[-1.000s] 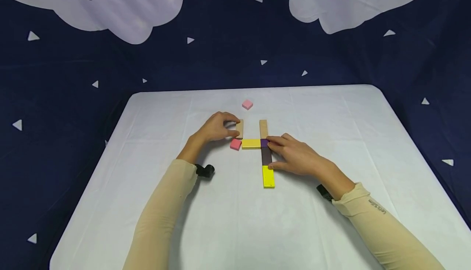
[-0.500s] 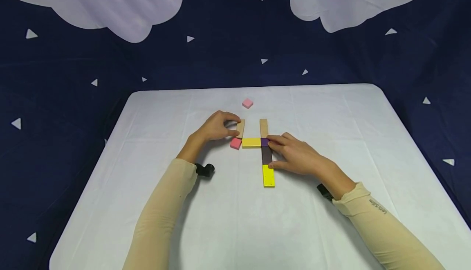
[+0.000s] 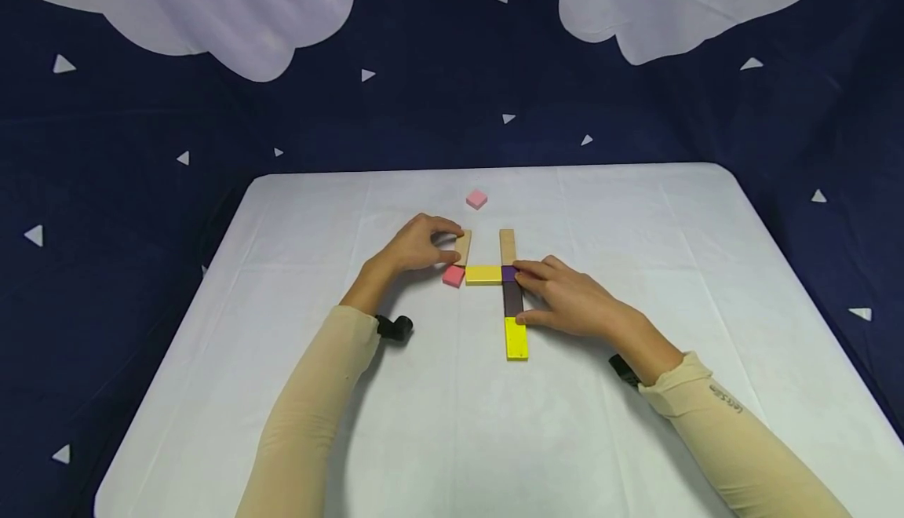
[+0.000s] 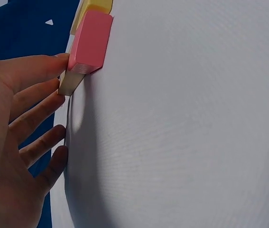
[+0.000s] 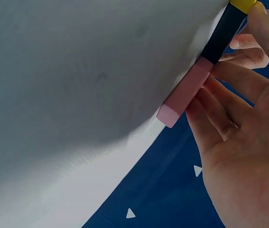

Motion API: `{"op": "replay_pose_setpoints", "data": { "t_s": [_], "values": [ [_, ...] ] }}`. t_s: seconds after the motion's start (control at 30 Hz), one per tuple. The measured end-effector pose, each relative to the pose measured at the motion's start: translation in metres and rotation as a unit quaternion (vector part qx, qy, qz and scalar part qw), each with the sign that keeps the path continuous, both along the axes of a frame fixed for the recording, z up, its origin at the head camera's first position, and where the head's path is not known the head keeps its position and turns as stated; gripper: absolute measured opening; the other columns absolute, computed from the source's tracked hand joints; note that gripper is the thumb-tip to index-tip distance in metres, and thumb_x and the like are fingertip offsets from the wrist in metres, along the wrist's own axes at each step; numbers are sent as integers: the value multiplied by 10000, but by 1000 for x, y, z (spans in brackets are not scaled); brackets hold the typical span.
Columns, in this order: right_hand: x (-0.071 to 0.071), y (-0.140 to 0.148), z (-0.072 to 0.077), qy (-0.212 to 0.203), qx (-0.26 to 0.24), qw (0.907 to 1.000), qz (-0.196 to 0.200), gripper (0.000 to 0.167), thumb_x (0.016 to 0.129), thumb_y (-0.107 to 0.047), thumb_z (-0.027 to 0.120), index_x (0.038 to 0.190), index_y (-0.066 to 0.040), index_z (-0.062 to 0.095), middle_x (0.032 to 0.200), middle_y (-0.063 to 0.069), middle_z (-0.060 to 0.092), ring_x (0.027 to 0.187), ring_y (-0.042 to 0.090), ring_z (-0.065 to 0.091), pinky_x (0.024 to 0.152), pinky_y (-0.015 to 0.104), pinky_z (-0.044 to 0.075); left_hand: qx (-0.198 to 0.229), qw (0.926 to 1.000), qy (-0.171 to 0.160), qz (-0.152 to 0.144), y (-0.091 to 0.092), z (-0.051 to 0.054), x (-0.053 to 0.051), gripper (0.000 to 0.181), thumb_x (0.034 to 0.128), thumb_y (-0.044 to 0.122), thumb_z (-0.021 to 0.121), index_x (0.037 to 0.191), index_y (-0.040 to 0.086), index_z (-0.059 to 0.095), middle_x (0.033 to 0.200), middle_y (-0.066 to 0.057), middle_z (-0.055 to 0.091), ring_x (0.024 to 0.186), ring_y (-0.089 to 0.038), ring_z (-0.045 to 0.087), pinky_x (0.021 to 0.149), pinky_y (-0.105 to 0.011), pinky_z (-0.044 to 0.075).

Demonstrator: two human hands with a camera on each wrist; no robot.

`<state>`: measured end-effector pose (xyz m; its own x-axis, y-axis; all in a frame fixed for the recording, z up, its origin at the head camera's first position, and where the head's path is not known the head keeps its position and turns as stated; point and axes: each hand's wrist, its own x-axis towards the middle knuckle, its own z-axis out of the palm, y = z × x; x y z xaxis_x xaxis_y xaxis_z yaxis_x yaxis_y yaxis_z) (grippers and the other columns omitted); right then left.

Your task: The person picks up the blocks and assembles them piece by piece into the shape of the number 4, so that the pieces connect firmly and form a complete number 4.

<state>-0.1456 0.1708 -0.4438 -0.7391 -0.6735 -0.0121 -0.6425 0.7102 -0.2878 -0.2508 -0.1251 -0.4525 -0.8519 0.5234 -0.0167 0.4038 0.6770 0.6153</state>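
In the head view my left hand (image 3: 417, 243) pinches a plain wooden block (image 3: 463, 248), thumb at its near end and index finger at its far end. The block leans slightly right at the top. A red-pink block (image 3: 453, 275) lies at its near end, beside a yellow block (image 3: 483, 275). My right hand (image 3: 568, 298) touches a column of blocks with extended fingers. Fingertips rest by the purple block (image 3: 508, 273); the thumb is where the dark block (image 3: 512, 299) meets another yellow block (image 3: 516, 338). A second wooden block (image 3: 507, 246) extends the column away from me.
A light pink block (image 3: 476, 199) lies apart, farther back on the white-covered table (image 3: 452, 439). Each wrist carries a small black camera, the left one (image 3: 395, 328) sticking out sideways. A dark blue cloth (image 3: 438, 125) with white triangles hangs behind the table.
The wooden block in my left hand has tipped at its far end and shifted slightly right. My right hand and the other blocks look still.
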Motion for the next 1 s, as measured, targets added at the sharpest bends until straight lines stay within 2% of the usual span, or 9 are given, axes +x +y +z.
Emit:
{"op": "replay_pose_setpoints", "data": {
  "t_s": [0.63, 1.0],
  "values": [
    [1, -1, 0, 55, -1, 10000, 40, 772, 859, -572, 625, 1391, -28, 493, 1508, 62, 358, 1208, 187, 392, 933, 404, 443, 30, 9998, 164, -128, 0, 0, 2, 434, 775, 275, 802, 1179, 154, 699, 1231, 45, 635, 1202, -140, 513, 1036, -307, 330],
    [-1, -1, -1, 30, -22, 10000, 28, 775, 855, -570, 633, 1392, -29, 493, 1510, 55, 355, 1202, 181, 393, 927, 402, 445, -39, 10000, 54, -31, -1, 0, 5, 475, 792, 343, 774, 1226, 180, 671, 1264, 43, 612, 1242, -147, 475, 1054, -325, 308]
  ]
}}
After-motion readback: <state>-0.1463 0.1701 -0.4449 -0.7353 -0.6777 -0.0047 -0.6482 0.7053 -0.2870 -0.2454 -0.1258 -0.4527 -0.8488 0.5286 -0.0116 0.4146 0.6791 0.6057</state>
